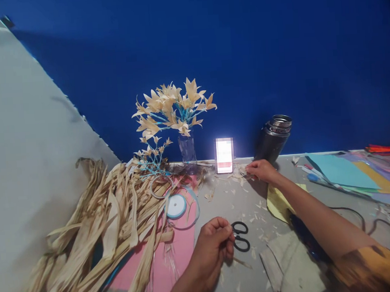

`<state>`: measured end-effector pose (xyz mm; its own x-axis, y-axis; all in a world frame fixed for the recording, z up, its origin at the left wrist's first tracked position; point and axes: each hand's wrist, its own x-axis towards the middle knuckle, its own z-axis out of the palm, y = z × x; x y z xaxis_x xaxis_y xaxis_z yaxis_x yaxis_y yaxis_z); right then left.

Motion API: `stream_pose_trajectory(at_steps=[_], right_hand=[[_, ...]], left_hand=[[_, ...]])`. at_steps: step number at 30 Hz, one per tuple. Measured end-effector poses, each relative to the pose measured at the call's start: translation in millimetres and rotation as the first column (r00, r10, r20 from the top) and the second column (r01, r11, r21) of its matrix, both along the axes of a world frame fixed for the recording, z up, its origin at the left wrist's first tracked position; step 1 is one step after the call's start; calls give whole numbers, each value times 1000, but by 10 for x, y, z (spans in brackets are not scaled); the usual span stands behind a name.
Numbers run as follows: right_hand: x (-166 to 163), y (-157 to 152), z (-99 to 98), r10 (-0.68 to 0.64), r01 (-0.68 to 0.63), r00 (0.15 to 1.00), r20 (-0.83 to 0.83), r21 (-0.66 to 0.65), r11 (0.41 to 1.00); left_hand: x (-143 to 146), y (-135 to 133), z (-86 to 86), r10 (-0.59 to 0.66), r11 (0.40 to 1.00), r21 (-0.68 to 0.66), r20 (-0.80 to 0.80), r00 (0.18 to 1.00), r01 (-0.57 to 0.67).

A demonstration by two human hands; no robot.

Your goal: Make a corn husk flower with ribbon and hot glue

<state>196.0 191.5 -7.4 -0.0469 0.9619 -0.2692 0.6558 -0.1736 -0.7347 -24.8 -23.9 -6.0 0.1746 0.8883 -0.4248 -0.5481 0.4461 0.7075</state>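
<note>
My left hand [215, 246] is raised over the table's front, its fingers curled together; whatever they hold is hidden. Right beside those fingers are the black handles of a pair of scissors [242, 245], their blades out of sight behind the hand. A thin husk strip [242, 263] shows just below. Farther back, my right hand [263, 171] reaches to a small heap of pale corn husk pieces [239, 169], with thumb and fingertips pinched on one at its edge. Left of the heap stands a bright phone screen [224, 156], blurred out.
Dried corn husks [110, 221] pile up at left over pink paper [184, 261], near a ribbon spool [175, 206]. Husk flowers [174, 103] stand in a clear vase [187, 153]. A dark flask [272, 139] leans by the blue wall. Coloured sheets [343, 172] lie at right.
</note>
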Motion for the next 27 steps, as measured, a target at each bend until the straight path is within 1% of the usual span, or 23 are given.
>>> stream_pose_trajectory(at_steps=[2,4,7,10,13,17,20,23,25,26,27], right_hand=[[14,-42,69,-43,44,997,-69,13,999],[13,-139,153,-59,64,987,-148,30,997],[-25,-403,264,-31,49,963,-269,62,997],[-87,-720,298,16,17,945,-328,96,995],[-124,-915,241,41,-2,960,-278,141,990],[-88,-936,148,69,-36,987,-147,217,975],[-47,-948,163,77,-52,993,-86,262,964],[-77,-1115,218,83,-61,995,-52,321,945],[-155,-1331,223,108,-93,994,-16,396,914],[-208,-1458,210,127,-120,992,16,447,886],[-267,-1588,187,152,-183,983,102,542,820]], left_hand=[[-11,3,4,9,1000,5,-6,1000,-9],[-24,6,14,25,1000,13,-3,1000,-25],[-45,20,44,68,997,25,8,998,-68],[-64,52,92,105,993,50,3,995,-105],[-69,90,136,103,993,65,-2,995,-103],[-50,117,151,57,997,48,17,998,-58],[-28,127,133,46,999,28,22,999,-47],[4,142,117,65,998,23,22,998,-65],[35,146,114,87,996,30,22,996,-87],[52,145,114,101,994,32,26,995,-101],[69,141,115,114,993,32,35,993,-115]])
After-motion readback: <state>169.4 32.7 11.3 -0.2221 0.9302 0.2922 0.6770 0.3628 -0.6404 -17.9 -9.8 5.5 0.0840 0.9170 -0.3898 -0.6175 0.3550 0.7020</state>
